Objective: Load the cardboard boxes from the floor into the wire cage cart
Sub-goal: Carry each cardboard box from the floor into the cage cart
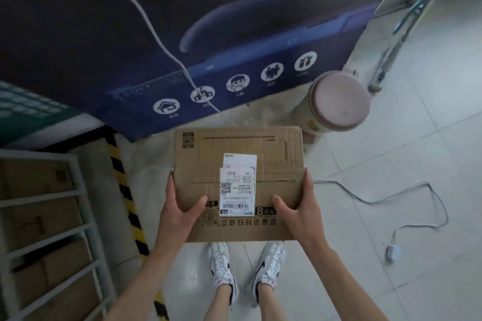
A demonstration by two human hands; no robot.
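Observation:
A brown cardboard box [276, 156] with white shipping labels on its top is held up above my feet. My left hand [177, 212] grips its left side with the thumb on top. My right hand [300, 212] grips its right side the same way. The wire cage cart [78, 206] stands at the lower left, its grey bars in front of cardboard boxes [39, 216] stacked inside.
A large dark blue printed board [182, 21] leans ahead. A pink-lidded round tub [339, 100] stands right of it. A white cable and plug [391, 250] lie on the tiled floor at right. Yellow-black hazard tape [125, 190] runs beside the cart.

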